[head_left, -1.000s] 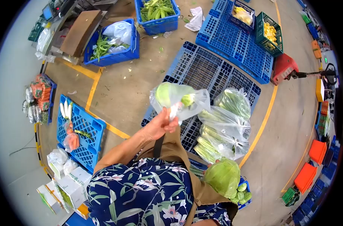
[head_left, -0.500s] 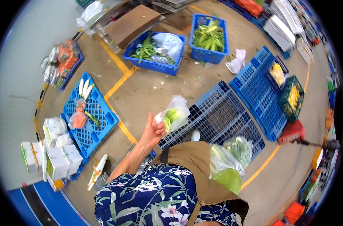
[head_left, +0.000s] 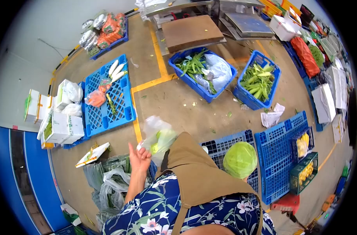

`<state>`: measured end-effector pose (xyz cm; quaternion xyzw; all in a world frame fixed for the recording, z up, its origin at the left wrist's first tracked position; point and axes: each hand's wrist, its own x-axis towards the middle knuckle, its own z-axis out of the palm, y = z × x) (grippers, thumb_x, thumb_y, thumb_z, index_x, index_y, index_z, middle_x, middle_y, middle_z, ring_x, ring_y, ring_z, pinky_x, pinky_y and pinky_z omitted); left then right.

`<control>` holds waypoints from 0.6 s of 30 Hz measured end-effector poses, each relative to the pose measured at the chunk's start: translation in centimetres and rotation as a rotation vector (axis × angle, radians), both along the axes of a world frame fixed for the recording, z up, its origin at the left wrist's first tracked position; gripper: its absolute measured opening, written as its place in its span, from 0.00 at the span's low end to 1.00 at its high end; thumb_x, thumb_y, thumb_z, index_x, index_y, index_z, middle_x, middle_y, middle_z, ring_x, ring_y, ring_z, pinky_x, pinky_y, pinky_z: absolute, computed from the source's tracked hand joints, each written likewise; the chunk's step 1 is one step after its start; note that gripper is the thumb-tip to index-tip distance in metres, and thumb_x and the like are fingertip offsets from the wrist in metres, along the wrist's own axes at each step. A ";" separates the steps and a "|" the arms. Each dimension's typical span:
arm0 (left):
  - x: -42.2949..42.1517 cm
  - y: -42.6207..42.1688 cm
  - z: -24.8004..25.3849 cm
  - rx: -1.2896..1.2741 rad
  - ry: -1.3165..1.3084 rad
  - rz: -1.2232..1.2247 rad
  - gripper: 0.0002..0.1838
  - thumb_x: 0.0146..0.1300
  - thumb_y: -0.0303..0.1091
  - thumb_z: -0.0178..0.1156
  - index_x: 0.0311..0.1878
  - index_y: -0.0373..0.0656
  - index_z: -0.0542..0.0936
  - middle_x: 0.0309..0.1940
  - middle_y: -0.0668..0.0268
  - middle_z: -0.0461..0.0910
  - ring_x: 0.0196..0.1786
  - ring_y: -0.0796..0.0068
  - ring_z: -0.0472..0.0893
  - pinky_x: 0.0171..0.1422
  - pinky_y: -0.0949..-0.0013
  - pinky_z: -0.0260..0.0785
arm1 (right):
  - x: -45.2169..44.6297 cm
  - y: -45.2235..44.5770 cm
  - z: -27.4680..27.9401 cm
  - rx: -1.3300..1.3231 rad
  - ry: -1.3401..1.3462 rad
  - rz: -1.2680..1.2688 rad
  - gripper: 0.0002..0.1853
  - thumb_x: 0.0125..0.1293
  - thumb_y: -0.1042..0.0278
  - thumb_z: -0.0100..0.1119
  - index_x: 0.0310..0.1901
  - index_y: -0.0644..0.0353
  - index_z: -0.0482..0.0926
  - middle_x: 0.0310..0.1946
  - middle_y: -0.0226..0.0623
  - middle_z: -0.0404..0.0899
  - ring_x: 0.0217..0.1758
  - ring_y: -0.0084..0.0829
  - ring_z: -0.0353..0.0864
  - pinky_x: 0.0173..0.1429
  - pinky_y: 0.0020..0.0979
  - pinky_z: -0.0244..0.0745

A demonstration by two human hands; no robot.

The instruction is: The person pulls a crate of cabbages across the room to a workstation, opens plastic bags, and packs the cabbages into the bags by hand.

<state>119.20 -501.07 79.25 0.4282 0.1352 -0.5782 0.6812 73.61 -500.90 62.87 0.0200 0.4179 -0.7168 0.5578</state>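
My left hand (head_left: 139, 159) is raised at the centre left, its fingers curled on the gathered top of a clear plastic bag (head_left: 157, 135) and one finger pointing up. Pale green vegetables show inside that bag, which hangs to the right of the hand. A round green cabbage (head_left: 240, 159) is held out on the right, above a blue pallet. Of my right hand only a sliver (head_left: 245, 179) shows under the cabbage; its fingers are hidden behind it.
White radishes and bagged carrots lie on a blue pallet (head_left: 93, 84). Two blue crates (head_left: 202, 91) of green vegetables stand ahead. White boxes (head_left: 64, 127) are at the left, bagged greens (head_left: 111, 188) at the lower left, and more blue pallets (head_left: 272, 156) with crates at the right.
The view has turned left, so the crates and pallets now stand further right. The bag has swung with my left hand toward the left pallet, and the cabbage has risen higher into view.
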 end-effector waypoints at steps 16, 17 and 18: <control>19.7 -21.7 -15.5 0.146 -0.011 0.399 0.31 0.52 0.67 0.59 0.29 0.43 0.68 0.15 0.72 0.59 0.18 0.78 0.58 0.28 0.73 0.55 | 23.1 -44.0 -9.8 -0.188 -0.266 0.210 0.33 0.58 0.36 0.50 0.57 0.54 0.70 0.55 0.37 0.73 0.56 0.40 0.73 0.57 0.48 0.72; 21.0 -22.7 -17.3 0.174 0.012 0.413 0.31 0.53 0.66 0.58 0.32 0.41 0.70 0.15 0.73 0.58 0.18 0.79 0.57 0.27 0.73 0.54 | 24.4 -47.3 -10.6 -0.185 -0.263 0.196 0.33 0.58 0.36 0.51 0.57 0.54 0.71 0.56 0.37 0.73 0.56 0.40 0.73 0.57 0.48 0.71; 22.3 -23.4 -17.7 0.163 0.020 0.411 0.32 0.53 0.66 0.58 0.33 0.40 0.71 0.14 0.74 0.58 0.17 0.80 0.56 0.27 0.74 0.54 | 25.0 -50.4 -13.0 -0.168 -0.258 0.187 0.33 0.58 0.37 0.51 0.57 0.53 0.71 0.56 0.37 0.73 0.56 0.40 0.73 0.58 0.48 0.71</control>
